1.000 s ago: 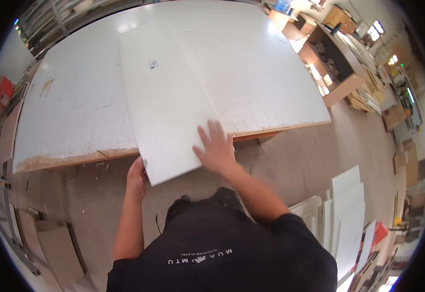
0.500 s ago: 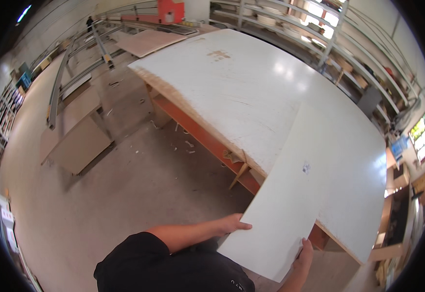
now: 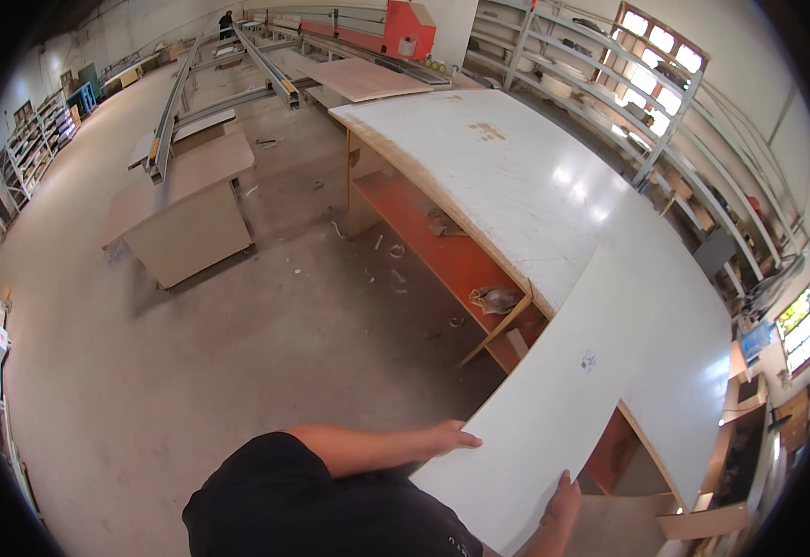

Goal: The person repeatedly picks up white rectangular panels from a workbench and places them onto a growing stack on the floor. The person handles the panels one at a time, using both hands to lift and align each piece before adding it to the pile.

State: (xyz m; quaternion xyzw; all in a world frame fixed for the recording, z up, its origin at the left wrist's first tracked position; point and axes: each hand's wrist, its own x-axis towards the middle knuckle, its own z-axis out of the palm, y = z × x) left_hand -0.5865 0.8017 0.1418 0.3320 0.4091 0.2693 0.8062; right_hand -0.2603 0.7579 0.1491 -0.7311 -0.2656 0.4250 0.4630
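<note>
I see the left hand (image 3: 448,437) gripping the white panel (image 3: 542,401) by its left edge, right hand (image 3: 564,502) gripping the right edge — far end over the white-topped workbench (image 3: 516,186), near end overhanging.

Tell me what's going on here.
A person in a black shirt is holding a long, flat white panel by its two long edges, the left hand on one side and the right hand on the other. The panel's near end juts past the edge of a broad white-topped table, while its far part lies over the tabletop. Beneath the table is an orange-red shelf with a crumpled, pale bundle on it.
</note>
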